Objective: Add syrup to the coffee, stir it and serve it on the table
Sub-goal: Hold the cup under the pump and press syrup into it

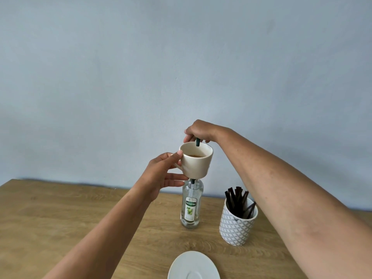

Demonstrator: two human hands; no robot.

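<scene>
Pale blue-grey wall (181, 57), matt and faintly mottled, fills the upper view above a wooden table (60, 222) with visible grain. Left hand (161, 176) holds a cream cup (196, 161) in the air by its handle, thumb on the rim and the other fingers curled under the handle side. Brown coffee (196, 155) shows low inside the smooth, tapered cup. Right hand (198, 130) is closed on top of a dark green pump (197, 141), whose spout hangs over the cup's far rim. Directly under the cup stands a clear glass bottle (191, 206) with a white and green label; cup and bottle look just apart. Right of the bottle sits a white pot (237, 226) with a grey lattice pattern, holding dark flat sticks (236, 200). At the near edge lies a glossy white saucer (193, 266).
</scene>
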